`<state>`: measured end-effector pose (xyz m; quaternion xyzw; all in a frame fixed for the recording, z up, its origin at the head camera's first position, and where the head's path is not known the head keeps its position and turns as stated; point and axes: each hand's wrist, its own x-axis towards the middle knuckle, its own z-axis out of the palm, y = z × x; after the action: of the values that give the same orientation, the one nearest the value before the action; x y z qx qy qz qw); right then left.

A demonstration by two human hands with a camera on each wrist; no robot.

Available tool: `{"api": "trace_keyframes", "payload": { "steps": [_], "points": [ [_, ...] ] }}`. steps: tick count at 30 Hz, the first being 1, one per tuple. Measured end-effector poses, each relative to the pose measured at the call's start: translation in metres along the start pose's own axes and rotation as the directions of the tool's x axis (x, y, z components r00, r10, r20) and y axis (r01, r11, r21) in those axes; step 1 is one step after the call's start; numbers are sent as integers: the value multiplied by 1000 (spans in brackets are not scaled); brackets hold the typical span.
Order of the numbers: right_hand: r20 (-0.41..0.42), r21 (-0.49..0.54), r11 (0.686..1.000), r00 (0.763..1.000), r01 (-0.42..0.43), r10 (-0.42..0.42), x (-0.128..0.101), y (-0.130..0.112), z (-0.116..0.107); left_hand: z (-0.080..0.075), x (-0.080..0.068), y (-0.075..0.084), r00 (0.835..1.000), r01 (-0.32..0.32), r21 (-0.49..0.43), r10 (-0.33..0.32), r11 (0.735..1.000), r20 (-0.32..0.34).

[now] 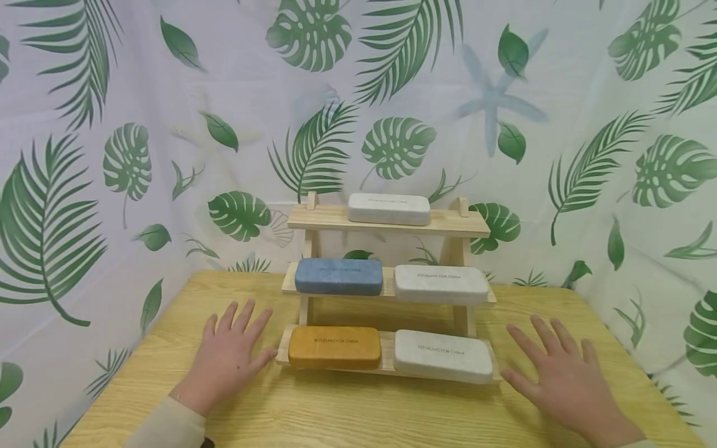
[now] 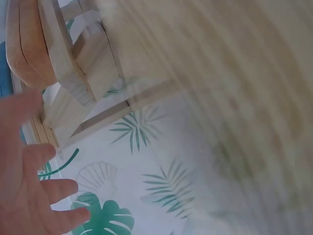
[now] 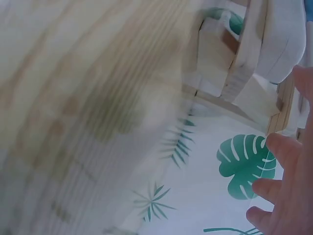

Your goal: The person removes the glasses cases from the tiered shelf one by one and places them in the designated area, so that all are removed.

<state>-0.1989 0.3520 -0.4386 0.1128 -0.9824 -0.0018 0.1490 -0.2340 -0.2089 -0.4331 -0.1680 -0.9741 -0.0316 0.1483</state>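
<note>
Both hands are lying flat on the table [image 1: 358, 417] with fingers spread, holding nothing. The left hand [image 1: 226, 361] is resting just beside the orange case [image 1: 334, 347] on the rack's [image 1: 386, 221] bottom shelf; the right hand [image 1: 562, 379] is lying near the white case [image 1: 442, 356] beside it.

- I am looking at a staged recording booth rather than a lived-in room: a leaf-printed curtain [image 1: 504, 93] is hanging on all visible sides.
- A small wooden table [image 1: 358, 410] is standing inside it.
- A three-tier wooden rack [image 1: 448, 221] is displaying glasses cases [image 1: 389, 208] shop-fashion.
</note>
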Motion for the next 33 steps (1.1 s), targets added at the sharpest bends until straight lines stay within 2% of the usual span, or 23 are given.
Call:
{"api": "trace_keyframes", "payload": {
  "steps": [6,9,14,16,18,20,23,26,27,29,32,33],
  "points": [
    [-8,51,998,1000,23,-23,1,-10,-3,2,1,3,999,39,-129,-39,991,7],
    [-17,84,996,999,37,-36,3,-16,-6,4,4,5,997,70,-236,-62,969,42],
    [-66,149,985,995,88,-79,7,-27,-7,7,10,11,984,161,-426,-108,890,145],
    [-85,180,977,992,111,-96,9,-32,-6,9,13,13,973,213,-497,-134,841,190],
    [-107,211,968,987,136,-116,11,-38,-5,11,15,14,957,274,-570,-160,775,243],
    [-128,235,959,983,159,-132,12,-44,-4,16,17,15,937,339,-639,-186,691,296],
    [-145,274,944,978,184,-148,13,-52,-3,24,20,15,909,414,-736,-209,536,360],
    [-133,322,928,979,188,-152,15,-60,-1,34,24,15,891,453,-799,-226,395,393],
    [-124,341,922,981,185,-151,16,-63,-1,37,24,14,889,454,-827,-221,330,400],
    [-116,369,910,981,188,-155,17,-69,0,43,26,14,888,449,-866,-216,222,405],
    [-120,391,899,979,196,-162,19,-77,0,47,27,16,889,436,-895,-201,91,412],
    [-117,394,898,980,197,-163,20,-79,-1,48,26,17,890,431,-900,-195,65,412]
  ]
}}
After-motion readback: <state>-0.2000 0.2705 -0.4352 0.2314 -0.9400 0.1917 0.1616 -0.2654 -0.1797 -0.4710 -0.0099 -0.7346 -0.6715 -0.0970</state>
